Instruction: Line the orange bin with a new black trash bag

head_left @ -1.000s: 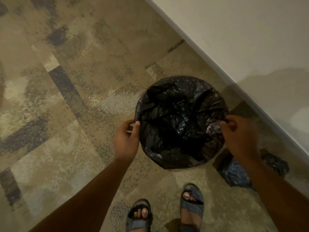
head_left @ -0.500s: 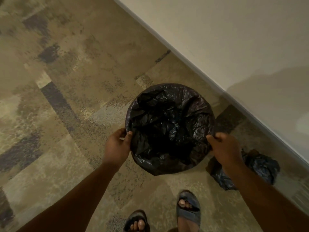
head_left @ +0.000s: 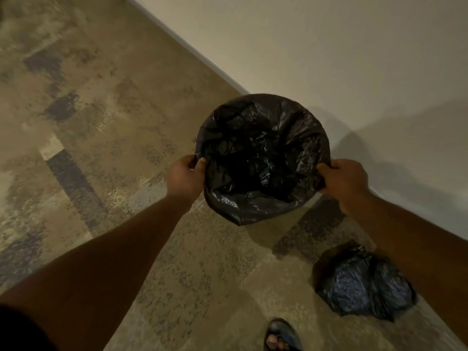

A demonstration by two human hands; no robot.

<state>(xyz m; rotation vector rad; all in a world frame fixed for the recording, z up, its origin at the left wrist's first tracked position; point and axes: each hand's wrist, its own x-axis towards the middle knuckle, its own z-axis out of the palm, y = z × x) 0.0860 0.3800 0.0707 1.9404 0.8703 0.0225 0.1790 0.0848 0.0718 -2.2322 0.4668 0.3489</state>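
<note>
Mottled beige-and-grey carpet (head_left: pixel 106 153) fills the left and lower field, marked with darker rectangular patches. The left forearm enters from the lower left corner and rises diagonally to the left hand (head_left: pixel 184 179), which is closed on the left edge of the black trash bag (head_left: pixel 260 158): the thumb lies over the rim on the inside, the fingers curl behind on the outside. The bag is spread open in a round mouth and folded down over the outside of the bin, so that crumpled, glossy black film covers rim and wall alike; no orange surface of the bin shows from this angle. The interior of the bag sinks into a dark, wrinkled hollow. The lined bin sits near the base of a pale wall (head_left: pixel 329 51), which runs diagonally from upper centre to the right edge; whether it rests on the carpet or is lifted cannot be told. At the right edge of the mouth, the right hand (head_left: pixel 345 182) is closed on the bag rim, knuckles uppermost, its forearm leading off to the lower right. Below that forearm a second, bunched black bag (head_left: pixel 359 282) lies on the carpet, well apart from the bin. A sandalled foot (head_left: pixel 281 336) shows at the bottom edge.
</note>
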